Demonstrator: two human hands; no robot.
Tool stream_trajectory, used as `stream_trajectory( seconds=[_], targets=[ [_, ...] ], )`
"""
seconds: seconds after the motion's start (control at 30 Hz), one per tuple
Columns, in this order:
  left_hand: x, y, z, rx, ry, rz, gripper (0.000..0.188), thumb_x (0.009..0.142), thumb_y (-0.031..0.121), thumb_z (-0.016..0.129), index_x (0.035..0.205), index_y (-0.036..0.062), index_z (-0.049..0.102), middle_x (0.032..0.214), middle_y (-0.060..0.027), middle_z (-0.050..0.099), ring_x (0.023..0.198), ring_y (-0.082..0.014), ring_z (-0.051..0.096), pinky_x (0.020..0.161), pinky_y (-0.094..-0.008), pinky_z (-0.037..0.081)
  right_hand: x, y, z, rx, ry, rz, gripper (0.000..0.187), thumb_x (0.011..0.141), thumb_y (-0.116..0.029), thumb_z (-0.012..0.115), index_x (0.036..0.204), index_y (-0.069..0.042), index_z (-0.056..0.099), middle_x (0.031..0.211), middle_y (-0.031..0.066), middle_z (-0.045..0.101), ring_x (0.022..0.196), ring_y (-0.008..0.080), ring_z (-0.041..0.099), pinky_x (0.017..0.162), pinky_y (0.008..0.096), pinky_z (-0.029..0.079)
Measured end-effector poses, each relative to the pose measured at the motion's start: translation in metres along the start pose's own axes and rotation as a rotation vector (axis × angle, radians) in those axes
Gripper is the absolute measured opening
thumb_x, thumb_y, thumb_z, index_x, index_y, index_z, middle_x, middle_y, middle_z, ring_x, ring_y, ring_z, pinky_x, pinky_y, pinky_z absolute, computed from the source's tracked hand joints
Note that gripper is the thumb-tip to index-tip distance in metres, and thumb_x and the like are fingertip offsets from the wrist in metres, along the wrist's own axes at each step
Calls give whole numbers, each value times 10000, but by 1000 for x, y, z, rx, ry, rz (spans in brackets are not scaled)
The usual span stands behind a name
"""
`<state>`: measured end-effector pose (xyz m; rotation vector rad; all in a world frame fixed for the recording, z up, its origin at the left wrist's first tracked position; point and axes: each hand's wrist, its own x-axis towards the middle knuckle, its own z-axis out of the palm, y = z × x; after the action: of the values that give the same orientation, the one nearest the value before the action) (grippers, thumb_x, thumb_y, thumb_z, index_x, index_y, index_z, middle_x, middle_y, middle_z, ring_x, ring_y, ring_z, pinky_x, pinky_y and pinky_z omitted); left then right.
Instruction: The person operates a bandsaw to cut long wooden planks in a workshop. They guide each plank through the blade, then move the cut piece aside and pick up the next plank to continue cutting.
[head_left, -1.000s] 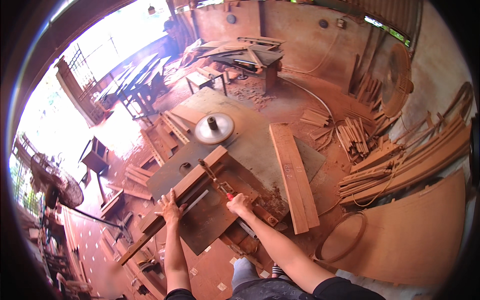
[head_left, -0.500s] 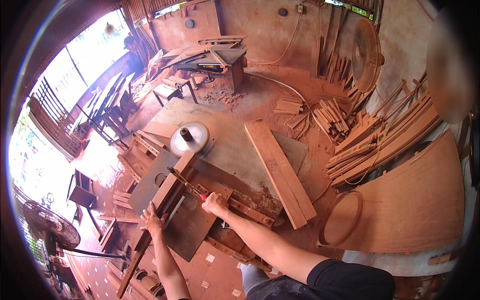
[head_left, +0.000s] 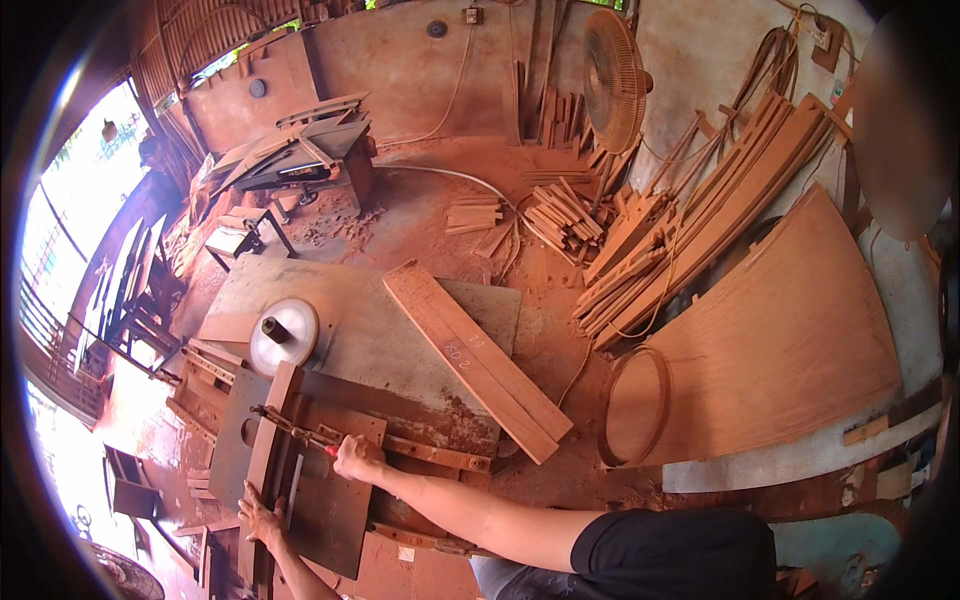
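- Swinging rightward goes the view, carrying table, disc and both hands further left in the picture.
- Left hand (head_left: 263,518) on the long wooden beam (head_left: 262,455), same spot as before, fingers apart and draped over it.
- Right hand (head_left: 358,460) on the metal clamp (head_left: 300,432), fingers curled tight round its red handle (head_left: 331,450).
- And the beam? Along the near left part of the machine table (head_left: 340,310), the clamp's tip reaching across it.
- Just at the beam's far end, a pale round disc (head_left: 300,350) with a dark spindle; whether they touch, I cannot tell.
- Over to the right, a broad plank (head_left: 478,362) lies slantwise, pale markings on its face.
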<state>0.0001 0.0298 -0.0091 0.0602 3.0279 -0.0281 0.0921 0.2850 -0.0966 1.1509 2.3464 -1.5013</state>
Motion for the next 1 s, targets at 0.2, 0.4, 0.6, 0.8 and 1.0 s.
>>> stream_trajectory(
  seconds=[0.2,0.4,0.6,0.8,1.0],
  targets=[
    [1,-49,-1,40,-9,-110,1113,843,303,880,1671,491,160,1711,-178,298,1550,-453,313,1021,-877,344,-56,-41,5,-40,-13,-125,360,921,-346,710,979,1,787,1011,281,758,1039,427,749,858,515,610],
    [20,15,13,33,2,26,1134,845,310,877,1673,497,125,1715,-166,291,1552,-442,314,1027,-866,353,10,30,28,-820,320,-486,458,965,-405,645,915,39,745,1072,357,718,1062,464,735,844,568,606],
    [1,-59,5,29,25,-109,1132,840,345,880,1678,480,131,1732,-154,280,1573,-418,289,1048,-864,324,-74,-54,-19,-46,-33,-87,417,949,-365,663,1021,39,740,1122,342,718,1091,473,721,913,528,605],
    [-1,-33,-14,16,25,-82,1068,823,485,867,1669,456,217,1720,-136,311,1570,-412,302,1095,-831,314,-77,-64,-46,-111,-55,-56,372,917,-328,676,974,29,765,1063,321,739,1034,438,752,900,501,615],
    [1,-29,-13,-14,12,-73,1051,829,505,856,1666,460,223,1721,-161,280,1571,-434,285,1113,-836,296,-66,-58,-32,-86,13,-58,305,854,-269,741,869,36,756,978,321,738,997,423,758,874,483,613]
  ],
)
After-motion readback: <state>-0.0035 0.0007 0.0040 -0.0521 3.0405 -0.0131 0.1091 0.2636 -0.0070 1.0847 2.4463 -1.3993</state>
